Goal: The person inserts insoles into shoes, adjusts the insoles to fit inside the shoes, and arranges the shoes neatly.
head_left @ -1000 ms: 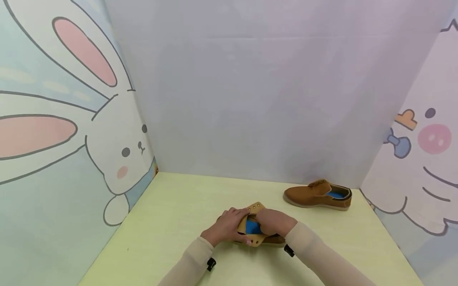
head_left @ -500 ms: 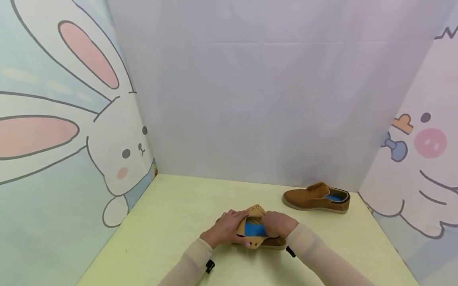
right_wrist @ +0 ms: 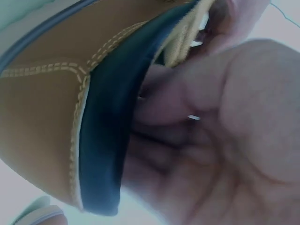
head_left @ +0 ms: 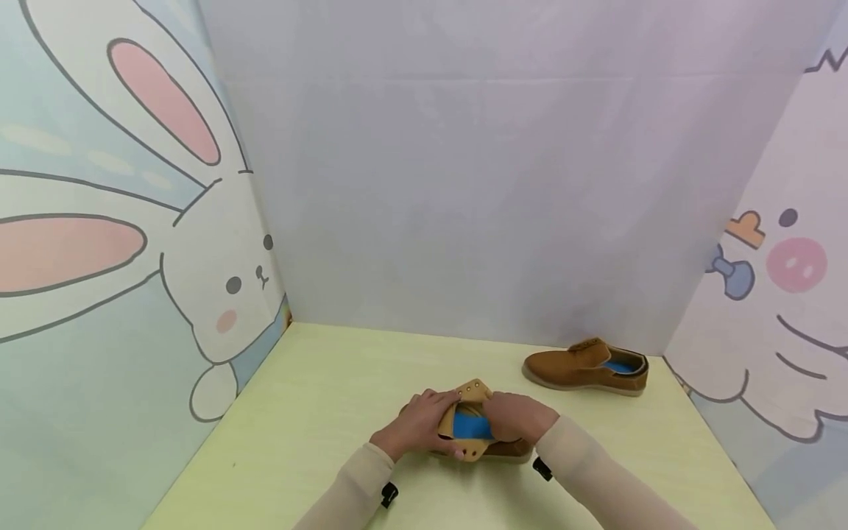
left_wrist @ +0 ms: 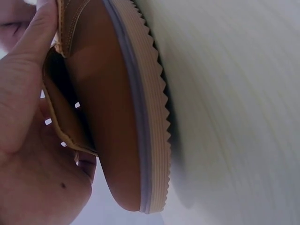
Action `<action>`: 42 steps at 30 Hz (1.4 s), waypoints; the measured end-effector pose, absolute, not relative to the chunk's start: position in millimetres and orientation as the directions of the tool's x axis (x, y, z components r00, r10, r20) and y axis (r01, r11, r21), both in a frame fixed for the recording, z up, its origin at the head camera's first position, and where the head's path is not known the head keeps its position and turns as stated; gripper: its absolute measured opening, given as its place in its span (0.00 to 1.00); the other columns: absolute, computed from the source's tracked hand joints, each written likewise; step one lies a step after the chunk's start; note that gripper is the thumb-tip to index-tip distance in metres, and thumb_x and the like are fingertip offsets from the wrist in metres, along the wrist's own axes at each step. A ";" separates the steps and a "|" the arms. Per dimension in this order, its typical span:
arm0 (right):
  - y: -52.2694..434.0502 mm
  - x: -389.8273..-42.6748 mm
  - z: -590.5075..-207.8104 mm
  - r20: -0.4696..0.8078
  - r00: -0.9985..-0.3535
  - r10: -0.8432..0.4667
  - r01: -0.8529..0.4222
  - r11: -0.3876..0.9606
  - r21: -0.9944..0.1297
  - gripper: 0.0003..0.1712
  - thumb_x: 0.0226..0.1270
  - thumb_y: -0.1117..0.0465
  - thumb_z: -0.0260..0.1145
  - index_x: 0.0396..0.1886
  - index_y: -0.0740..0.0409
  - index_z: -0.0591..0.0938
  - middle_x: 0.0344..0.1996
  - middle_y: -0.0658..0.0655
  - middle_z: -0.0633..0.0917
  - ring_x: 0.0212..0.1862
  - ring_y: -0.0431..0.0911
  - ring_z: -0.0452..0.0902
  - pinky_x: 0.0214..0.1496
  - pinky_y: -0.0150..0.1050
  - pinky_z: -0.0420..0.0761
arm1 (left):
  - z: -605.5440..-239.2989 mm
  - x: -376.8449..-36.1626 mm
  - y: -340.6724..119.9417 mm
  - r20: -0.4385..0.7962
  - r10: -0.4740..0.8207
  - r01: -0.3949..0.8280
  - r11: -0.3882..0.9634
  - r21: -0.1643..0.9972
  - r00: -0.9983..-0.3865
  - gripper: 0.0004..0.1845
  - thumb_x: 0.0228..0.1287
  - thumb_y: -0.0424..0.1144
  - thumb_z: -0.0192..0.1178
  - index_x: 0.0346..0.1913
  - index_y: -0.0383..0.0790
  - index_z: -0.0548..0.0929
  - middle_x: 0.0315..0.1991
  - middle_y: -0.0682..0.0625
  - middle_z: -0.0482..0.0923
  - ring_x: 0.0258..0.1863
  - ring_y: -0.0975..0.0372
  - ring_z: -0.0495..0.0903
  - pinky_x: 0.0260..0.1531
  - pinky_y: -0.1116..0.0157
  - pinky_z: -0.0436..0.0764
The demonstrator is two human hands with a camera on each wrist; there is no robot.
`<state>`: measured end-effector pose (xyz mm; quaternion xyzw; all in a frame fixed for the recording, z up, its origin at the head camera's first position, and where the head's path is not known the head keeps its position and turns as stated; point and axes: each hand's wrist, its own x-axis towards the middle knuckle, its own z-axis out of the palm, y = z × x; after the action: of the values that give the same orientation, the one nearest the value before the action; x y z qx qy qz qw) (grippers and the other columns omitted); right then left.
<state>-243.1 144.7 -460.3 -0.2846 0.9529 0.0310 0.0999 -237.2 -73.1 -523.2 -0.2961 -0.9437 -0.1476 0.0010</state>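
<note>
A brown leather shoe [head_left: 509, 452] rests on the pale table, its eyelet flaps [head_left: 472, 387] spread wide and a blue insole [head_left: 469, 425] showing inside. My left hand [head_left: 422, 421] grips the front of this shoe, with the thumb on the near flap and the fingers across the far side. In the left wrist view the shoe's side [left_wrist: 110, 112] and ridged sole are close up. My right hand [head_left: 518, 417] reaches into the opening at the heel end with bent fingers. The right wrist view shows its fingers passing behind the dark collar [right_wrist: 105, 126]; the fingertips and what they touch are hidden.
A matching brown shoe [head_left: 562, 366] stands at the back right of the table [head_left: 344, 361], toe to the left. A pale cloth wall [head_left: 464, 184] rises behind. Cartoon-printed panels [head_left: 218, 316] enclose the left and right sides.
My right hand has drawn slightly right toward the heel, so more of the blue insole shows. The left hand keeps its hold. The head view has tilted slightly.
</note>
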 end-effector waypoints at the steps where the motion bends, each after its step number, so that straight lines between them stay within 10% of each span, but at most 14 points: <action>1: 145.6 -244.4 -460.9 -0.150 -0.812 -0.564 -0.569 0.822 -0.011 0.13 0.69 0.66 0.66 0.22 0.53 0.80 0.20 0.49 0.74 0.22 0.41 0.66 0.27 0.38 0.72 | -523.3 -236.7 -73.0 0.088 0.559 0.559 0.781 0.278 -0.824 0.57 0.50 0.75 0.67 0.78 0.47 0.64 0.73 0.51 0.68 0.64 0.56 0.70 0.59 0.54 0.71; 8: 153.7 -256.4 -465.9 0.261 -0.776 -0.574 -0.609 0.790 -0.074 0.04 0.69 0.64 0.69 0.42 0.56 0.83 0.35 0.55 0.82 0.33 0.46 0.79 0.35 0.41 0.82 | -521.9 -236.9 -70.7 0.093 0.548 0.553 0.798 0.239 -0.831 0.57 0.49 0.76 0.66 0.78 0.47 0.65 0.72 0.52 0.69 0.63 0.57 0.70 0.59 0.56 0.72; 13: 159.5 -265.1 -476.7 0.205 -0.842 -0.500 -0.537 0.815 -0.217 0.13 0.71 0.62 0.69 0.52 0.60 0.84 0.36 0.56 0.87 0.36 0.48 0.84 0.39 0.45 0.84 | -524.1 -236.6 -68.6 0.067 0.538 0.538 0.810 0.234 -0.840 0.58 0.49 0.77 0.66 0.78 0.48 0.64 0.73 0.53 0.67 0.64 0.57 0.69 0.59 0.57 0.71; 21: 165.7 -279.0 -487.2 0.145 -0.890 -0.432 -0.455 0.818 -0.352 0.05 0.70 0.63 0.69 0.41 0.59 0.89 0.33 0.53 0.88 0.33 0.44 0.82 0.39 0.43 0.84 | -523.9 -233.1 -66.1 0.064 0.522 0.525 0.831 0.185 -0.850 0.57 0.48 0.78 0.64 0.78 0.50 0.64 0.75 0.55 0.64 0.68 0.59 0.66 0.58 0.50 0.64; 30: 165.0 -285.0 -484.0 0.139 -0.892 -0.430 -0.451 0.826 -0.338 0.05 0.70 0.61 0.70 0.38 0.57 0.90 0.30 0.50 0.87 0.30 0.41 0.80 0.36 0.42 0.83 | -524.0 -226.7 -70.1 0.319 0.516 0.553 0.832 0.033 -0.795 0.64 0.40 0.83 0.61 0.81 0.59 0.55 0.82 0.48 0.44 0.79 0.48 0.47 0.65 0.38 0.60; 42: 164.5 -284.4 -485.7 0.151 -0.891 -0.429 -0.454 0.821 -0.347 0.04 0.69 0.61 0.71 0.35 0.56 0.89 0.27 0.49 0.86 0.28 0.40 0.79 0.33 0.41 0.82 | -526.6 -214.0 -78.7 0.345 0.439 0.543 0.778 0.316 -0.830 0.75 0.43 0.73 0.73 0.83 0.52 0.33 0.81 0.46 0.49 0.75 0.54 0.61 0.71 0.46 0.59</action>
<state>-284.4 164.5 -485.7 -0.2314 0.9535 -0.1901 -0.0328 -214.0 -78.7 -526.6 -0.2625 -0.9343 -0.2049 0.1269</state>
